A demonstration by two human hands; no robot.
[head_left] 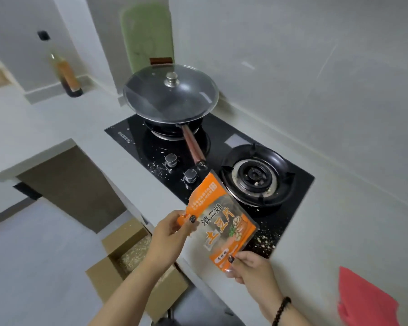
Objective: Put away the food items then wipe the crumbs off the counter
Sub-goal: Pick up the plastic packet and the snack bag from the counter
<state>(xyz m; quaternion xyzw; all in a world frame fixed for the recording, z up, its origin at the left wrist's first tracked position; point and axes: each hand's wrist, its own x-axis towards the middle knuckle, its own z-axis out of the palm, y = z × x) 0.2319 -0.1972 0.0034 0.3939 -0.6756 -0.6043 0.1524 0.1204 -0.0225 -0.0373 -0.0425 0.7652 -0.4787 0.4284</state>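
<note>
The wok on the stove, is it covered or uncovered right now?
Covered. A glass lid with a metal knob sits over the wok on the left burner, rim to rim. Whether anything is inside cannot be told.

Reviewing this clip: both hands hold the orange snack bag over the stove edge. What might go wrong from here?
1. The orange snack bag is pinched only at two edges by the left hand and right hand; if its top is open, tilting may shed more crumbs.
2. Crumbs lie on the black stovetop and around the knobs, so wiping could push them into the open burner.
3. The wok handle juts toward the hands and could be bumped.
</note>
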